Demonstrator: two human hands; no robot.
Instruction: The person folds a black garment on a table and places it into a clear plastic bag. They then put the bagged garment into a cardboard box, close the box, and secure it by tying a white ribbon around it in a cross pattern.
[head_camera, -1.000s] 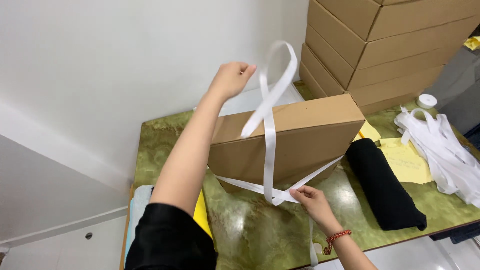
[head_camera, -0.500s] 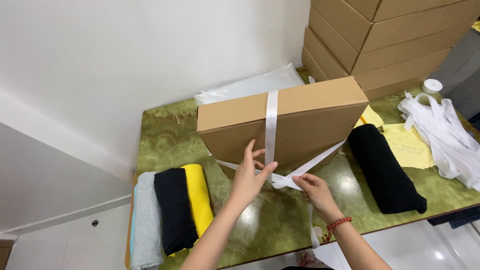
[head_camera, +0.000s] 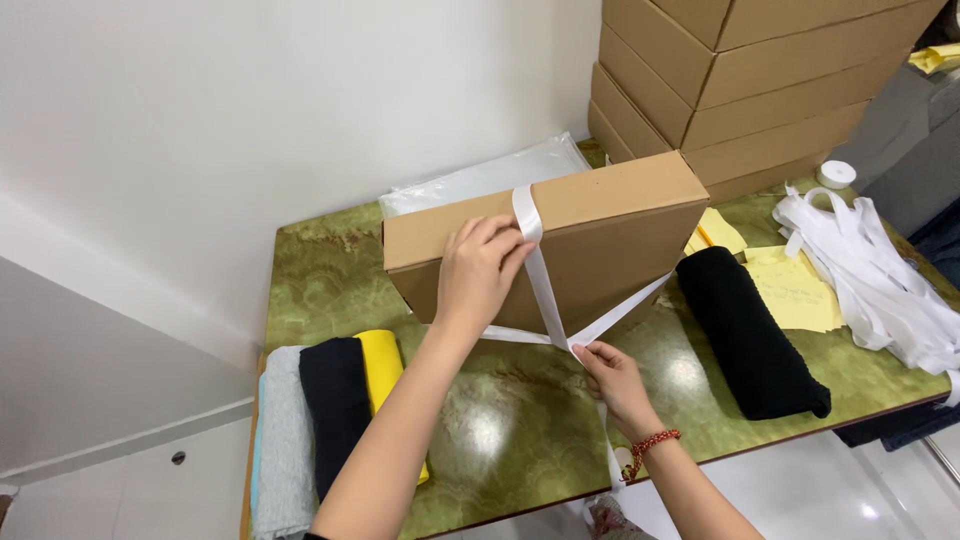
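Note:
A flat brown cardboard box (head_camera: 610, 240) stands tilted on its edge on the green marble-patterned table (head_camera: 520, 420). A white ribbon (head_camera: 540, 275) runs over its top edge and down its front face, crossing near the bottom. My left hand (head_camera: 480, 270) lies flat against the box front with its fingertips on the ribbon near the top edge. Where the ribbon crosses at the box's lower edge, my right hand (head_camera: 610, 375), with a red bead bracelet on the wrist, pinches the strands together.
Rolled grey, black and yellow cloths (head_camera: 330, 420) lie at the table's left. A black rolled cloth (head_camera: 750, 335) and yellow paper sheets (head_camera: 800, 290) lie right. Loose white ribbons (head_camera: 880, 280), a tape roll (head_camera: 835, 173) and stacked cardboard boxes (head_camera: 740, 80) are at back right.
My left hand came down from holding the ribbon high in the air and now presses on the box front by the ribbon. The ribbon now lies flat over the box.

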